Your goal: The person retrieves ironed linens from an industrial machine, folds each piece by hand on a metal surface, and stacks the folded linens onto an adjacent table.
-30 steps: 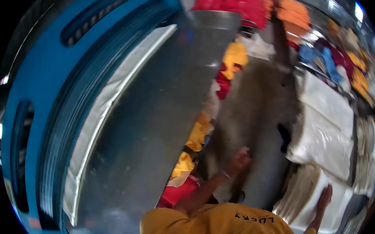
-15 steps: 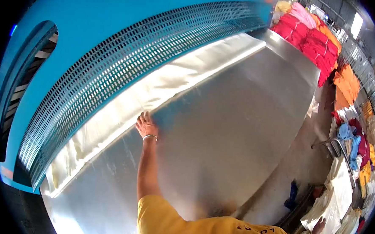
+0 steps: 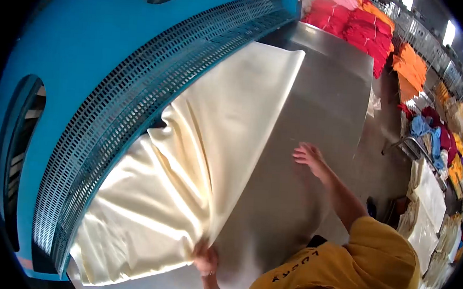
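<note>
A cream, shiny cloth [image 3: 233,108] fans out over the metal table, its far edge along the slotted guard of the blue machine. At the cloth's near corner my left hand [image 3: 204,258], with a bracelet on the wrist, is closed on the gathered fabric. Folds run from that grip up toward the guard. My right hand [image 3: 309,156] hovers to the right of the cloth, over the bare metal, with fingers spread and holding nothing.
The blue machine [image 3: 90,48] with its slotted guard [image 3: 135,92] lines the left side. Under the cloth lies the metal table [image 3: 334,82]. Red folded bundles [image 3: 347,25], orange cloths [image 3: 409,67], mixed garments [image 3: 433,134] and a white cloth stack [image 3: 425,202] stand to the right.
The cloth, earlier a narrow strip beside the guard, now spreads much farther over the table. My left hand has moved nearer and gripped it. My right hand has come up from the white stack.
</note>
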A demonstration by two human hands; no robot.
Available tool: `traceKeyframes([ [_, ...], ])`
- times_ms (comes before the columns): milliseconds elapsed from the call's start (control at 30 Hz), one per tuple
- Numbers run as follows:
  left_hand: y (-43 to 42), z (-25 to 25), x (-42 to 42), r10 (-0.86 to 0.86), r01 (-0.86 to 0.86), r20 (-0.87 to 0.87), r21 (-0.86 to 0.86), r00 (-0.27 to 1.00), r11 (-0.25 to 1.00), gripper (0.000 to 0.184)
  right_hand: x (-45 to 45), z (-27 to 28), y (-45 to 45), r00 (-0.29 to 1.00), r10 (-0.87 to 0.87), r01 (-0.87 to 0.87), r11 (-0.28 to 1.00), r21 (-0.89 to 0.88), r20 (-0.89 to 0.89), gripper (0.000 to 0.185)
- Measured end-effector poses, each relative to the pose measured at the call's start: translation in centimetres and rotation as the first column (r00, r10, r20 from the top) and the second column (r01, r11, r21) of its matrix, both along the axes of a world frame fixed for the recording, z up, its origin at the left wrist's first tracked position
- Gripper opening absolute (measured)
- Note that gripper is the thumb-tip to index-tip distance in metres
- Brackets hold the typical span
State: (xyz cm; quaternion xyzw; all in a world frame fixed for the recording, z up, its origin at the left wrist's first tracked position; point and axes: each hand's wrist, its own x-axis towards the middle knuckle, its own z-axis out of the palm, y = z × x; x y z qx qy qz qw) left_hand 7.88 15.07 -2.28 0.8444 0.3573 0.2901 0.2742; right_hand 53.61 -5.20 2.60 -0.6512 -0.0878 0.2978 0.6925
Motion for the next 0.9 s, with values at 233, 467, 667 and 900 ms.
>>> traceKeyframes([
  [233, -6.0, 0.5, -18.9, 0.718, -0.7, -0.231, 0.166, 0.657, 0.695, 0.025, 9.7, -5.8, 4.0, 0.924, -0.304, 0.372, 0.859, 0.352, -0.233, 0.055],
  [467, -13.4, 1.2, -5.4, 0.472, -0.434, -0.199, 0.206, 0.859, 0.877, 0.029, 27.8, -7.1, -14.4, 0.946, -0.322, 0.307, 0.85, 0.428, -0.04, 0.054],
  [667, -17.7, 1.7, 14.5, 0.127, -0.087, -0.179, 0.217, 0.976, 0.972, 0.042, 40.0, 1.0, -20.0, 0.532, -0.596, 0.711, 0.7, 0.065, 0.602, 0.046],
  [900, -13.6, 3.3, 32.2, -0.235, 0.431, 0.504, -0.317, 0.831, 0.845, 0.067, 14.8, 0.8, 1.3, 0.653, 0.149, 0.068, 0.965, -0.254, 0.743, 0.036],
])
